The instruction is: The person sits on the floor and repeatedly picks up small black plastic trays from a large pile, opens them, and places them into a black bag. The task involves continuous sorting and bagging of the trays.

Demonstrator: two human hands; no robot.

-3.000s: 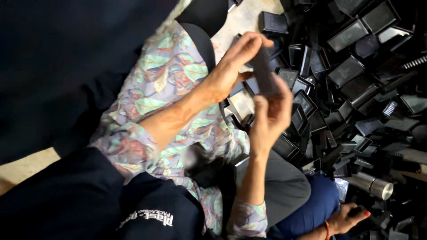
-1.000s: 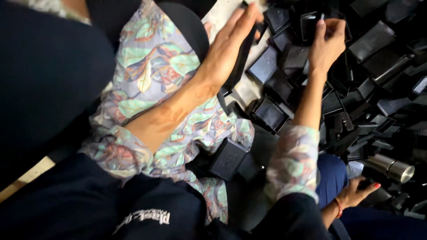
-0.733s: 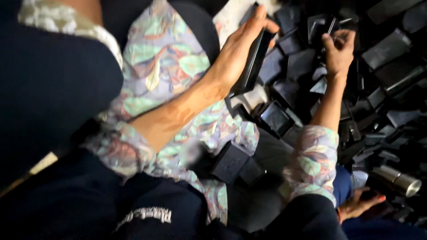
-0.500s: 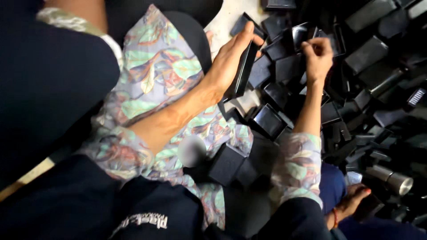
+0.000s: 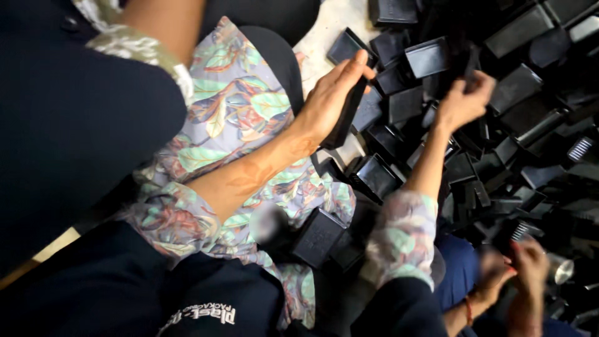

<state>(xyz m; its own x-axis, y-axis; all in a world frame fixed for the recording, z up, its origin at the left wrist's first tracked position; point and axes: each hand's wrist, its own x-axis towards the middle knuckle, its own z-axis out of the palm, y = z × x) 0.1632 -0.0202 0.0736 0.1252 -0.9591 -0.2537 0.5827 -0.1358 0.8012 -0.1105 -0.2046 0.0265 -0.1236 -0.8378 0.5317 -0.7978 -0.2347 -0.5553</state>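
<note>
My left hand (image 5: 329,98) grips a flat black plastic piece (image 5: 345,115), held upright above my patterned lap. My right hand (image 5: 462,103) reaches out over the heap of black box-shaped plastic parts (image 5: 524,125), with its fingers curled around a small dark piece (image 5: 469,64) at the top of the pile. Both forearms come out of floral sleeves. One black box (image 5: 317,236) rests on my lap by the right elbow.
Black plastic boxes and lids cover the floor to the right and ahead. Another person's hands (image 5: 521,281) work at the lower right near a shiny metal cylinder (image 5: 560,269). A dark garment (image 5: 75,125) fills the left side.
My right hand has left the piece in the left hand and stretched out to the pile, closing on a small part. The left hand stays put, still holding its flat piece.
</note>
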